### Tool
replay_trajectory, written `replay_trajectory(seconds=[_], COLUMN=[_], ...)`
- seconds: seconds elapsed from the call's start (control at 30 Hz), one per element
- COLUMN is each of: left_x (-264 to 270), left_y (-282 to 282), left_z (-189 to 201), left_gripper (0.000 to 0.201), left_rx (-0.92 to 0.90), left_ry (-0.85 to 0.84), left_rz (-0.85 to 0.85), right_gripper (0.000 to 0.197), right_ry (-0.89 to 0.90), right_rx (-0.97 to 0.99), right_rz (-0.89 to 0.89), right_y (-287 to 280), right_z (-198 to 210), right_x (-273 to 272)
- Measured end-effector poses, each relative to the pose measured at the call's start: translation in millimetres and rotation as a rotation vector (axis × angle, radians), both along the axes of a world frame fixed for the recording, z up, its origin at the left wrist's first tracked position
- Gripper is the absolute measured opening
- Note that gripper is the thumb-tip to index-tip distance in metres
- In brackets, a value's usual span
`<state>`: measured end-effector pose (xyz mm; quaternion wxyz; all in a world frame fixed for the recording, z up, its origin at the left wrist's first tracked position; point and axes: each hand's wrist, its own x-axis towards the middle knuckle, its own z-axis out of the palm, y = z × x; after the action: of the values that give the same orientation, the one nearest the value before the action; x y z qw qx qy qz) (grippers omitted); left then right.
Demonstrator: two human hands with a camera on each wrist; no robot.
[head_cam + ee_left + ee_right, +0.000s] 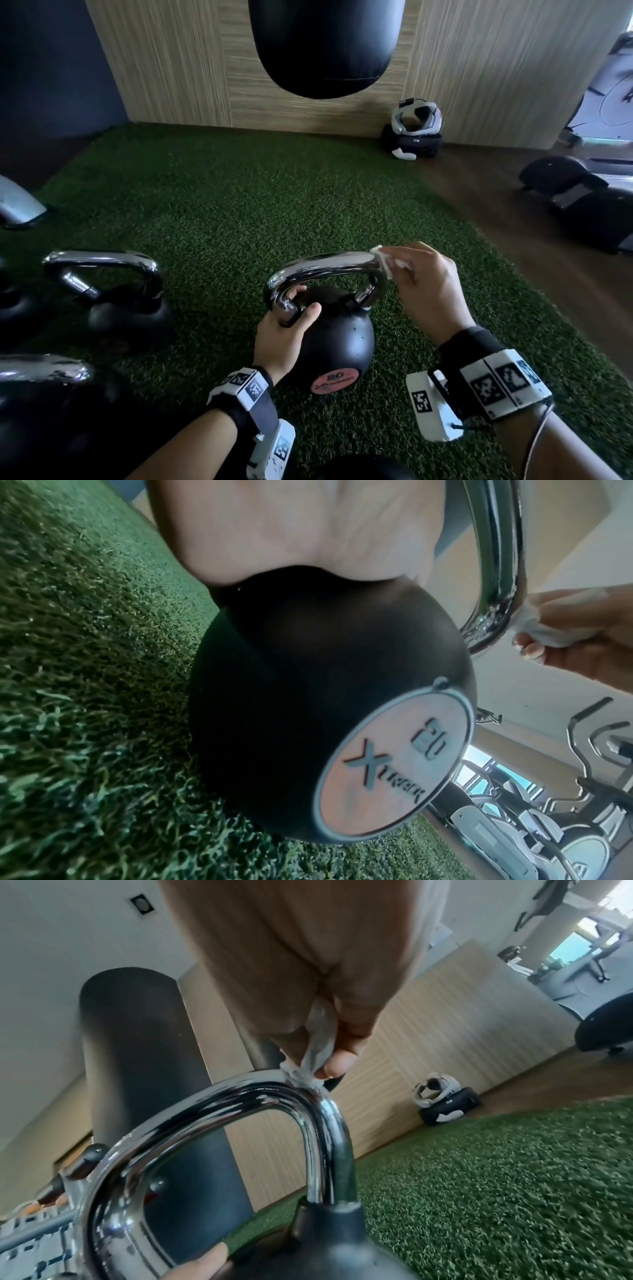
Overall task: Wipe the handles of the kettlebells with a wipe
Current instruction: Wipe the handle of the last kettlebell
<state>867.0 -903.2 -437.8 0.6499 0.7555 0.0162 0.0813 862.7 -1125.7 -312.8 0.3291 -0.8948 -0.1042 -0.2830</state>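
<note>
A black kettlebell (337, 342) with a chrome handle (325, 265) and a pink disc marked 20 stands on green turf in the middle of the head view. My left hand (286, 325) grips the left foot of the handle, fingers curled round it. My right hand (424, 291) pinches a small white wipe (387, 262) against the handle's upper right bend. In the right wrist view the wipe (313, 1053) sits bunched between thumb and fingers on top of the chrome bend (274, 1093). The left wrist view shows the kettlebell's body (325, 683) close up, with the wipe (548, 631) beside the handle.
Another kettlebell (116, 294) stands to the left, and two more sit at the left edge. A black punching bag (325, 44) hangs ahead over the turf (239, 205). A headset on a black case (414, 133) lies by the wooden wall. Exercise machines stand at the right.
</note>
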Motion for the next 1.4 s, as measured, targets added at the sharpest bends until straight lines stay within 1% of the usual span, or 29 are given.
replay_trajectory(seconds=[0.03, 0.13, 0.2, 0.27, 0.33, 0.4, 0.47, 0.53, 0.6, 0.67, 0.77, 0.83, 0.87, 0.9, 0.93, 0.97, 1.03, 1.07, 1.13, 1.2, 1.27, 1.33, 1.4], left_x=[-1, -2, -2, -3, -4, -4, -6, -8, -9, -13, -18, -25, -28, -33, -39, -43, -51, -54, -57, -61, -63, -66, -68], left_y=[0, 1, 3, 5, 7, 8, 9, 9, 10, 12, 18, 22, 25, 28, 32, 35, 43, 47, 48, 45, 41, 35, 28], left_z=[1, 1, 1, 2, 4, 7, 10, 14, 18, 23, 33, 43, 48, 54, 60, 65, 75, 80, 92, 110, 124, 132, 132], left_gripper=[0.037, 0.039, 0.040, 0.041, 0.039, 0.038, 0.039, 0.039, 0.039, 0.034, 0.025, 0.025, 0.032, 0.039, 0.042, 0.039, 0.027, 0.021, 0.019, 0.030, 0.042, 0.047, 0.052], left_rx=[0.001, 0.003, 0.011, 0.030, 0.056, 0.081, 0.086, 0.080, 0.097, 0.142, 0.227, 0.330, 0.418, 0.532, 0.638, 0.684, 0.629, 0.549, 0.265, 0.002, -0.195, -0.285, -0.317], left_ry=[-0.002, 0.003, 0.003, 0.007, 0.032, 0.057, 0.080, 0.100, 0.111, 0.138, 0.209, 0.245, 0.262, 0.275, 0.278, 0.266, 0.209, 0.167, 0.141, 0.182, 0.244, 0.245, 0.189], left_rz=[-0.001, -0.012, -0.015, -0.016, -0.023, -0.032, -0.038, -0.046, -0.048, -0.046, -0.058, -0.062, -0.062, -0.060, -0.051, -0.038, -0.044, -0.078, -0.143, -0.218, -0.352, -0.453, -0.456], right_gripper=[0.029, 0.026, 0.023, 0.019, 0.017, 0.017, 0.016, 0.015, 0.014, 0.014, 0.013, 0.009, 0.006, 0.004, 0.005, 0.006, 0.006, 0.008, 0.011, 0.011, 0.010, 0.014, 0.015], right_ry=[0.019, -0.009, 0.051, 0.244, 0.399, 0.435, 0.424, 0.451, 0.570, 0.696, 0.762, 0.782, 0.805, 0.832, 0.853, 0.857, 0.807, 0.765, 0.691, 0.632, 0.573, 0.519, 0.471], right_rx=[0.002, 0.009, 0.069, 0.228, 0.416, 0.554, 0.637, 0.650, 0.676, 0.626, 0.530, 0.489, 0.450, 0.403, 0.365, 0.334, 0.314, 0.326, 0.354, 0.362, 0.306, 0.217, 0.174], right_rz=[-0.016, -0.018, -0.051, -0.048, 0.011, 0.053, 0.047, 0.027, 0.025, 0.025, -0.008, -0.002, 0.022, 0.059, 0.106, 0.156, 0.252, 0.301, 0.394, 0.469, 0.496, 0.484, 0.451], right_y=[-2, -1, -3, -10, -14, -15, -15, -15, -12, -8, -7, -15, -18, -20, -21, -20, -15, -10, 3, 19, 34, 46, 54], right_z=[-2, -3, -8, -21, -32, -38, -39, -40, -41, -44, -51, -49, -43, -35, -26, -17, 6, 17, 38, 54, 62, 63, 64], right_x=[0, -2, -1, 3, 6, 6, 4, 2, 2, 3, 4, 3, 1, -4, -8, -12, -19, -21, -25, -27, -28, -28, -29])
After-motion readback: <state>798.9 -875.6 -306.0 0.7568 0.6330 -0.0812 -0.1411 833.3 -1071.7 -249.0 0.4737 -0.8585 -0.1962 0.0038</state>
